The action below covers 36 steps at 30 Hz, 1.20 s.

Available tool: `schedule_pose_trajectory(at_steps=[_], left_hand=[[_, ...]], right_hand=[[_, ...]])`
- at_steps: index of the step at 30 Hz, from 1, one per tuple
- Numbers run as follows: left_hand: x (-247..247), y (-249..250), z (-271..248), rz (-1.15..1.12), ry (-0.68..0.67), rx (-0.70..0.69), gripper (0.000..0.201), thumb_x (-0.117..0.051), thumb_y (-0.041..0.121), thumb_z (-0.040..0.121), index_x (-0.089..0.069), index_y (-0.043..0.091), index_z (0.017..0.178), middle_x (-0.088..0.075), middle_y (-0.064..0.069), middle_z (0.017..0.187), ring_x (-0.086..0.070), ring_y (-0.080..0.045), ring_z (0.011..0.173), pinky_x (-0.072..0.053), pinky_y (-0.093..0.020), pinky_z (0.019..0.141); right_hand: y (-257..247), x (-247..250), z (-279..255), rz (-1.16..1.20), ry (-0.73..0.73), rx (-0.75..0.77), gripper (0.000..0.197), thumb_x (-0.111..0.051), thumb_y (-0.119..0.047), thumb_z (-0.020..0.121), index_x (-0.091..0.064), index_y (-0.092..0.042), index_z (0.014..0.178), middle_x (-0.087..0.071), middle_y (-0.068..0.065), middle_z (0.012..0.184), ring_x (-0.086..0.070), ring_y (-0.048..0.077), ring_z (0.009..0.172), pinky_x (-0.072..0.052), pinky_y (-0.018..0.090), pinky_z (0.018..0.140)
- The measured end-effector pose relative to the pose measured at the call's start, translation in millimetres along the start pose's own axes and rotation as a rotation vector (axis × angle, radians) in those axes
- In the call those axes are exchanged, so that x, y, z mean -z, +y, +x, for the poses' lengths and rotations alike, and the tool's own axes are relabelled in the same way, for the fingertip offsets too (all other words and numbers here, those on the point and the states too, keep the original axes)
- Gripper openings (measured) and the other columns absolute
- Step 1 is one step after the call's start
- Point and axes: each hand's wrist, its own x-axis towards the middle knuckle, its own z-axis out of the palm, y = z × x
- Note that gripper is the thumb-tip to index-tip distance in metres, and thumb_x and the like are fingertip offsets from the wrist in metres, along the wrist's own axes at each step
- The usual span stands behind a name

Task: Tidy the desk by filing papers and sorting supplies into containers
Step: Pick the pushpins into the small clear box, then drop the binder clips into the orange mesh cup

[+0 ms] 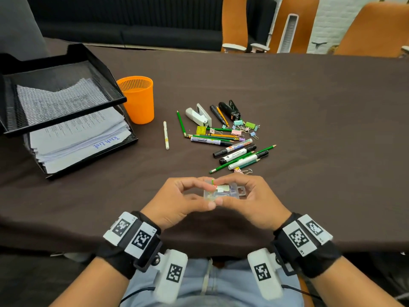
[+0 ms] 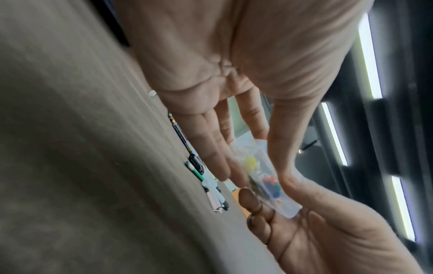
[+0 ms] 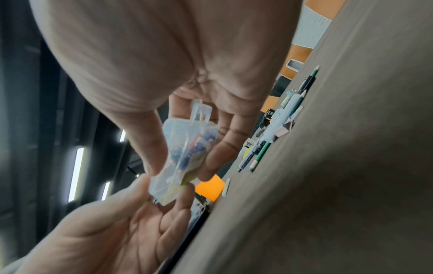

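A small clear plastic box with coloured pins inside is held above the near part of the table by both hands. My left hand pinches its left end between thumb and fingers, and my right hand pinches its right end. In the left wrist view the box shows yellow, red and blue bits; in the right wrist view the box has a hanging tab at its top. Beyond the hands lies a pile of pencils, markers and binder clips, with a white stapler and a black stapler.
An orange mesh-rimmed cup stands left of the pile. A black two-tier mesh tray with stacked papers sits at the far left. A lone white pen lies between cup and pile. Orange chairs stand past the table.
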Motion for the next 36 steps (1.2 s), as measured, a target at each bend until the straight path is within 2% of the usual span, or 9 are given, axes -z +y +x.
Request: schedule_pose_trajectory(at_steps=[4, 8, 14, 19, 23, 27, 31, 34, 36], left_hand=[[8, -5, 3, 0.242, 0.041, 0.005, 0.033, -0.079, -0.013, 0.069, -0.064, 0.013, 0.081, -0.073, 0.003, 0.105, -0.073, -0.015, 0.082, -0.058, -0.027, 0.074], [30, -7, 16, 0.384, 0.319, -0.05, 0.036, -0.083, -0.005, 0.068, -0.052, 0.013, 0.068, -0.071, 0.0, 0.109, -0.073, -0.018, 0.09, -0.059, -0.037, 0.08], [45, -8, 29, 0.463, 0.598, -0.178, 0.043, -0.086, 0.007, 0.069, -0.047, 0.014, 0.052, -0.072, 0.005, 0.107, -0.071, -0.014, 0.095, -0.056, -0.031, 0.083], [54, -12, 34, 0.576, 0.51, 0.033, 0.023, -0.09, 0.032, 0.062, -0.07, 0.022, 0.068, -0.055, -0.001, 0.14, -0.049, -0.011, 0.13, -0.037, -0.034, 0.109], [52, -3, 34, 0.522, 0.534, -0.004, 0.02, -0.087, 0.03, 0.069, -0.069, 0.028, 0.077, -0.056, -0.002, 0.136, -0.053, -0.015, 0.125, -0.04, -0.037, 0.106], [56, 13, 43, 0.361, 0.582, -0.092, 0.015, -0.083, 0.026, 0.075, -0.068, 0.025, 0.076, -0.07, 0.0, 0.099, -0.064, -0.011, 0.092, -0.05, -0.027, 0.08], [74, 39, 55, 0.333, 0.634, -0.183, 0.014, -0.079, 0.017, 0.08, -0.066, 0.023, 0.077, -0.068, 0.005, 0.084, -0.06, 0.006, 0.071, -0.048, -0.013, 0.071], [99, 56, 69, 0.301, 0.684, -0.151, 0.016, -0.077, 0.019, 0.081, -0.064, 0.027, 0.087, -0.068, 0.003, 0.093, -0.064, -0.007, 0.086, -0.053, -0.032, 0.082], [113, 64, 75, 0.295, 0.696, -0.09, 0.026, -0.076, 0.021, 0.082, -0.063, 0.026, 0.103, -0.068, 0.0, 0.106, -0.065, -0.019, 0.1, -0.054, -0.036, 0.082]], right_hand=[[14, -14, -1, -0.146, -0.005, -0.07, 0.06, -0.078, -0.017, 0.082, -0.055, -0.035, 0.134, -0.06, -0.013, 0.126, -0.062, 0.003, 0.111, -0.054, 0.03, 0.094], [18, -18, 1, -0.183, 0.087, -0.113, 0.071, -0.062, -0.006, 0.091, -0.037, -0.048, 0.142, -0.048, -0.017, 0.128, -0.057, -0.002, 0.109, -0.054, 0.018, 0.081], [22, -14, 3, -0.191, 0.139, -0.11, 0.045, -0.062, -0.008, 0.089, -0.058, -0.043, 0.117, -0.058, -0.011, 0.119, -0.064, 0.006, 0.093, -0.053, 0.02, 0.079], [21, -14, 2, -0.275, 0.129, -0.1, 0.028, -0.066, -0.015, 0.089, -0.065, -0.039, 0.102, -0.066, -0.013, 0.108, -0.063, 0.003, 0.089, -0.048, 0.011, 0.077], [8, -13, 12, -0.237, 0.137, -0.064, 0.017, -0.069, -0.012, 0.087, -0.072, -0.029, 0.091, -0.072, -0.006, 0.087, -0.068, 0.014, 0.083, -0.056, 0.029, 0.082], [-37, -17, 69, -0.293, 0.123, 0.093, 0.013, -0.068, -0.011, 0.088, -0.071, -0.024, 0.087, -0.071, -0.008, 0.081, -0.069, 0.015, 0.078, -0.056, 0.028, 0.077], [-88, -37, 169, -0.449, 0.093, 0.249, 0.007, -0.065, -0.021, 0.086, -0.07, -0.026, 0.085, -0.069, -0.007, 0.078, -0.065, 0.009, 0.072, -0.054, 0.029, 0.074], [-90, -62, 227, -0.83, 0.018, 0.251, 0.018, -0.056, -0.03, 0.088, -0.073, -0.025, 0.095, -0.07, -0.005, 0.095, -0.065, 0.016, 0.086, -0.052, 0.031, 0.078], [-74, -78, 248, -1.071, -0.091, 0.195, 0.024, -0.053, -0.031, 0.089, -0.073, -0.024, 0.102, -0.068, -0.001, 0.106, -0.065, 0.024, 0.096, -0.051, 0.033, 0.077]])
